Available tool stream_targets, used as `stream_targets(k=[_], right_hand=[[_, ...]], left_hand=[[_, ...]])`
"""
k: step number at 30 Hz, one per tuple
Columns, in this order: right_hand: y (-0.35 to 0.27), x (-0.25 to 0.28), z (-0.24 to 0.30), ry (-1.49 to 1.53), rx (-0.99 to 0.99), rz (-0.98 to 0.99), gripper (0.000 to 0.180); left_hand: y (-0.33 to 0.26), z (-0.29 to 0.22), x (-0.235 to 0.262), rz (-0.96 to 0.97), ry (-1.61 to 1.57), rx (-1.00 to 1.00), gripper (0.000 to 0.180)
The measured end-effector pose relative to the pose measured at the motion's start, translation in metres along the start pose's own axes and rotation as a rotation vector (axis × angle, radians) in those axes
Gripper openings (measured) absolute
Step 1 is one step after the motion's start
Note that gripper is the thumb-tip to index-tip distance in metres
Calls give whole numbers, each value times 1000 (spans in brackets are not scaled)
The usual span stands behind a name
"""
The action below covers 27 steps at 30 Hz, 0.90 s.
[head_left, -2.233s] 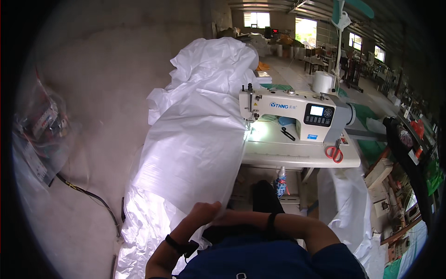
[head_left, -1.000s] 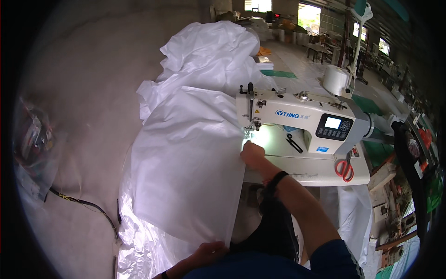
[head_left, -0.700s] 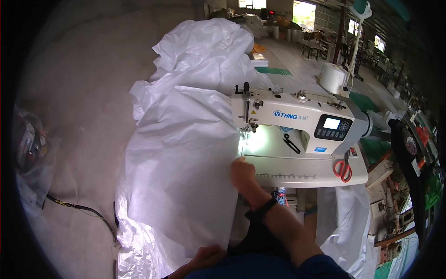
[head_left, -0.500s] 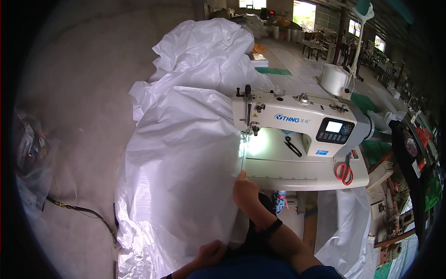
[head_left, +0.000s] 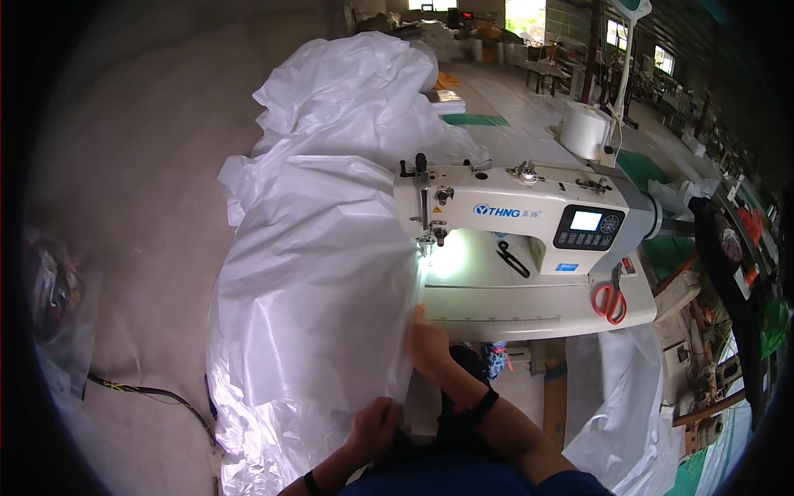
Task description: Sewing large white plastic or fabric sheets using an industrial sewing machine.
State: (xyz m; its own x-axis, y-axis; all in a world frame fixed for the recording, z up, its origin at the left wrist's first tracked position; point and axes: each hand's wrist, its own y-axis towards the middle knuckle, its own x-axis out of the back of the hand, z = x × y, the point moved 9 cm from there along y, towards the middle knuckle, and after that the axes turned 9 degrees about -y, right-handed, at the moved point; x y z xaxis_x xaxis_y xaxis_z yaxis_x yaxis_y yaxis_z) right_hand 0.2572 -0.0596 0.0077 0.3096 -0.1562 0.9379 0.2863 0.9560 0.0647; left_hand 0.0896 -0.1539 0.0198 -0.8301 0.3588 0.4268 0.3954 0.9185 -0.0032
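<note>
Right hand (head_left: 428,345) pinches the right edge of the white sheet (head_left: 318,306) just off the table's front edge; left hand (head_left: 374,427) is curled at the same edge, nearer the body, fingers mostly hidden, so can't tell if it grips. Change: a second ago the right hand was up at the presser foot (head_left: 425,246); it's since come back toward the body, and the left has moved up a little. Net: edge now runs from foot to right hand, nothing crowding the needle. Sheet hangs left of the sewing machine (head_left: 504,198), lamp lit. On the table (head_left: 571,310): black snips (head_left: 513,259), red-handled scissors (head_left: 609,302). White thread cone (head_left: 584,131) behind. Crumpled white sheeting (head_left: 347,91) beyond, black cable (head_left: 161,393) on the floor at left, bright windows (head_left: 525,18) at the far wall.
</note>
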Motion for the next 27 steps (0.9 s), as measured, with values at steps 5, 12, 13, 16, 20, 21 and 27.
stream_targets(k=[5,12,13,16,20,21,27], right_hand=[[-4,7,3,-29,-41,101,64],[-6,-5,-3,68,-57,84,63],[-8,-4,-3,70,-54,86,63],[-11,-1,-4,103,-49,93,63],[-11,2,-7,59,-50,82,64],[-11,2,-8,40,-56,89,64],[-5,3,-6,-75,-15,53,62]], left_hand=[[26,2,-11,51,-69,-40,18],[55,22,-32,89,-59,47,25],[60,23,-35,90,-69,21,22],[66,12,-34,145,-40,-22,17],[74,-23,24,-227,206,-290,14],[79,-33,43,-354,400,-443,17],[137,23,114,-509,808,-283,46]])
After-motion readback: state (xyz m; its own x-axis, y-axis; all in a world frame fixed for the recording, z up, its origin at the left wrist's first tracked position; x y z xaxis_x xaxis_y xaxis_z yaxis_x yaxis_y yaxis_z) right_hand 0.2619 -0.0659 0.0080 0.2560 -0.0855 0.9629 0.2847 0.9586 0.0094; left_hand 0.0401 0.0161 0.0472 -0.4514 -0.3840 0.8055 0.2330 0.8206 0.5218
